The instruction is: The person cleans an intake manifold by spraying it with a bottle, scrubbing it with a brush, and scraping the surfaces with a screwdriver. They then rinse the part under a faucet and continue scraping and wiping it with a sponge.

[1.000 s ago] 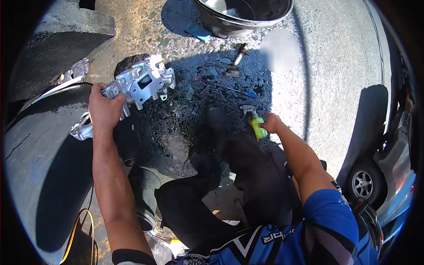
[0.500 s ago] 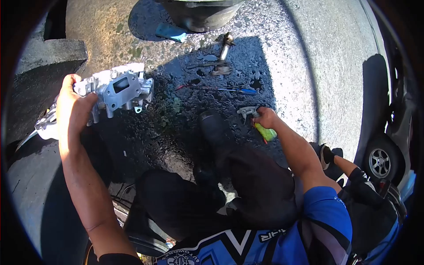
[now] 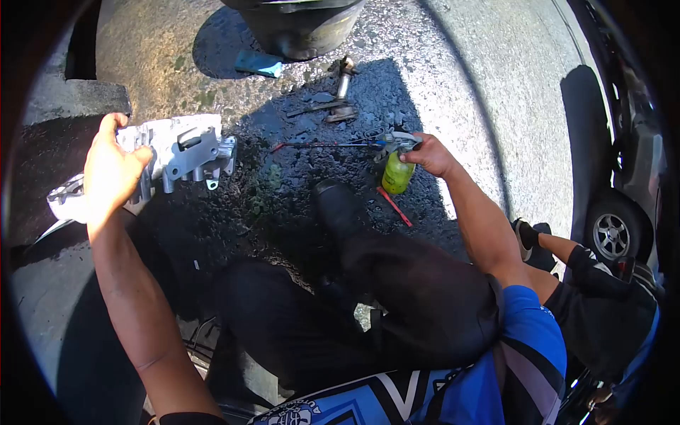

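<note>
Holding metal casting, spray bottle

Hard sunlight bleaches the pavement on my right and glares off the metal casting I hold; shadow surrounds my boot. Black fisheye edges curve the view.

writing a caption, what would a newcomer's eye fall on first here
Probably the silvery metal casting in the left hand, at the view's left. Next, the yellow-green spray bottle in the right hand, right of centre. Beyond them, a dark tub stands at the top edge.
</note>
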A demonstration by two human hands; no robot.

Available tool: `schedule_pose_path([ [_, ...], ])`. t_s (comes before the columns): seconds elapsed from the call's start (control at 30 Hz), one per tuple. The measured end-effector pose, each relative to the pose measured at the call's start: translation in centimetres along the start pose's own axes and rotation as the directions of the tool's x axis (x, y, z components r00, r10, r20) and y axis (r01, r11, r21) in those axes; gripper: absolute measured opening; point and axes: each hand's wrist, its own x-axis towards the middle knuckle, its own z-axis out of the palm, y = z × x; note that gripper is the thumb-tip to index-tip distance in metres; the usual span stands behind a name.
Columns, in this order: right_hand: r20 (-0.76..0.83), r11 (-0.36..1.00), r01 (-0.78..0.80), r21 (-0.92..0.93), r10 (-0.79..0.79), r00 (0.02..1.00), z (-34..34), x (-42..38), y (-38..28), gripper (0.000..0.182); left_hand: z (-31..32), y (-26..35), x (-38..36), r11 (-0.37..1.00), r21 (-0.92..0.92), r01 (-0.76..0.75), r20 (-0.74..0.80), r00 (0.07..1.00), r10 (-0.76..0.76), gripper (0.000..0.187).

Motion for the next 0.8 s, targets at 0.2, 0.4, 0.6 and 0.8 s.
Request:
schedule_pose_path([
  [0.2,-0.008,0.889,0.356,-0.287,-0.374,0.927,4.1,1.0,-11.5,0.023,1.5,1.4,-3.6,0.991,0.124,-0.043,-0.090,0.994,0.055,0.054],
  [0.4,0.156,0.849,0.528,-0.034,-0.517,0.841,7.4,1.3,-20.6,0.025,3.0,2.4,-7.0,0.986,0.169,-0.006,-0.120,0.992,0.027,0.058],
  [0.6,0.535,0.482,0.807,-0.341,-0.606,0.588,13.4,1.7,-23.9,0.063,3.3,4.9,-7.9,0.982,0.186,-0.031,-0.053,0.998,0.042,0.048],
  [0.8,0.727,0.584,0.671,-0.457,-0.190,0.660,16.3,1.4,-24.7,0.066,3.2,5.4,-7.8,0.986,0.159,-0.057,-0.035,0.997,0.063,0.044],
])
